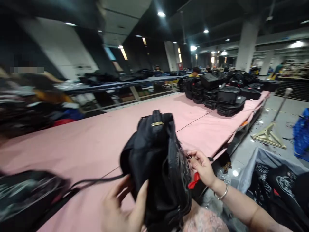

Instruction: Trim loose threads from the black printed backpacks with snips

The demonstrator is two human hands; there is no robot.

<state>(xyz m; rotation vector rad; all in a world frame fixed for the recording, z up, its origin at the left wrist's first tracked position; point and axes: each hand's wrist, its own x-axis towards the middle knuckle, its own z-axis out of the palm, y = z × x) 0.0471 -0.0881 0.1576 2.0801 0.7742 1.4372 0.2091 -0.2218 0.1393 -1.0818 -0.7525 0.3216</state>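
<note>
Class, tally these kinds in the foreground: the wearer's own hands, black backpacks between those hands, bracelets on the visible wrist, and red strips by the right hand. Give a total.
Hands: 2, the left hand and the right hand
Black backpack: 1
Bracelet: 1
Red strip: 1
Total: 5

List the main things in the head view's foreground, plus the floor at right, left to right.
Blurred dark bag, left hand, black backpack, right hand, metal stand, blue bundle at the right edge.
</note>
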